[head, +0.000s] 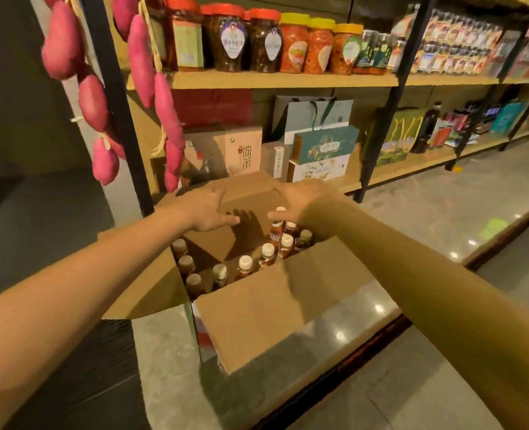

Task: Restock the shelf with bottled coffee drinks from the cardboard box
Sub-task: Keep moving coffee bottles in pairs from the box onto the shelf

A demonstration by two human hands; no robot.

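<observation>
The shelf [288,79] is at 12 o'clock. Below it, at 6 o'clock, the box [275,299] sits open. The left hand [208,209] and the right hand [300,201] are spread wide over its far flap, holding nothing. The bottles [245,265] stand inside the box.

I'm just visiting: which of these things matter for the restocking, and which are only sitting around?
Part of the job: cardboard box, bottled drinks inside it, shelf, left hand, right hand.
Just there: jars on the upper board, gift boxes behind the box, pink stuffed shapes hanging at left.
</observation>
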